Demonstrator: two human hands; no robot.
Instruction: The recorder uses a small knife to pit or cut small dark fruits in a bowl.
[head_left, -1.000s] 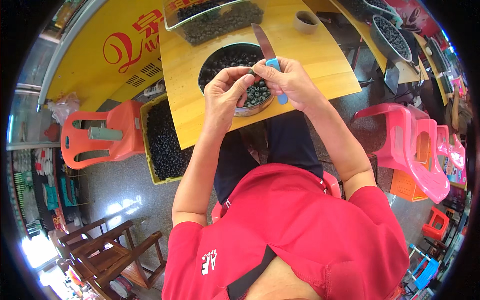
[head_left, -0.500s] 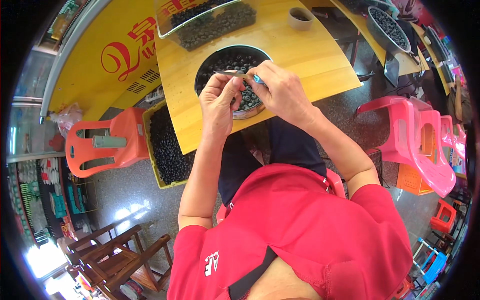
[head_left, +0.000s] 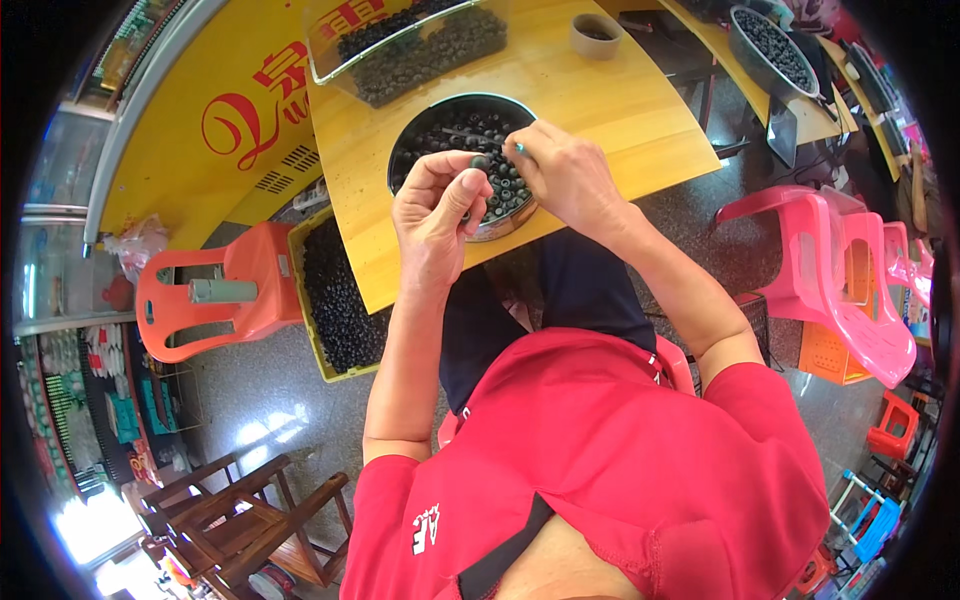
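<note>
One view only, from the head camera. Two hands meet at upper centre of the frame, over a round metal pan (head_left: 412, 135) full of small dark shells. My left hand (head_left: 435, 205) is curled, thumb and fingertips pinched narrowly on one dark shell (head_left: 481, 162), held just above the pan's near side. My right hand (head_left: 565, 175) is closed around a small tool; only a bluish tip (head_left: 519, 148) shows between the fingers, touching or just beside the shell, and I cannot tell what kind of tool it is. The hands hide much of the pan's near side.

The pan sits on a yellow wooden table (head_left: 620, 110). Above it lies one clear tray (head_left: 420, 45) of the same dark pieces, its top cut off by the frame edge. One small cup (head_left: 596, 35) stands at upper right of the table. One yellow crate (head_left: 335, 295) of dark shells sits on the floor at left, partly under the table. Beside it stands one orange chair (head_left: 215, 295); two pink chairs (head_left: 840, 280) are at right, overlapping. A second pan (head_left: 775, 45) at far upper right is too bent by the rim to read well.
</note>
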